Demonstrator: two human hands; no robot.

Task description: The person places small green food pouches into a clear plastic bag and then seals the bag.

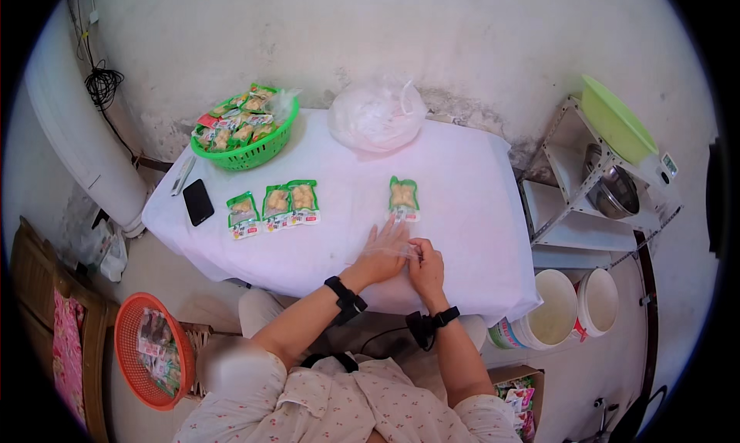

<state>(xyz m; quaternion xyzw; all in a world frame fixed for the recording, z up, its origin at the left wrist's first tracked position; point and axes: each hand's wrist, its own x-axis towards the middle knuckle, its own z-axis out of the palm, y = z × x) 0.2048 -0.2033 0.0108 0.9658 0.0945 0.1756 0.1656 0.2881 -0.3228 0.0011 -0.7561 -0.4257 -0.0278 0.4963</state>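
A thin clear plastic bag [378, 251] lies over my left hand [381, 257], whose fingers are spread low over the white cloth. The fingers of my right hand [426, 266] pinch the bag's edge. Just beyond my left fingertips, a green-edged clear packet of pale food pieces [403, 195] lies flat. Farther left are a pair of similar packets [291, 205], side by side, and a single packet [243, 214]. A green plastic basket [254, 157] heaped with such packets stands at the back left. A bulging, translucent white plastic bag [377, 116] sits at the back middle.
A black phone [198, 202] lies on the table's left side. An orange basket [188, 356] with packets stands low at left. To the right are a metal shelf [595, 229] with a green basin [615, 122], white buckets [552, 307] and a cardboard box [539, 388] of packets.
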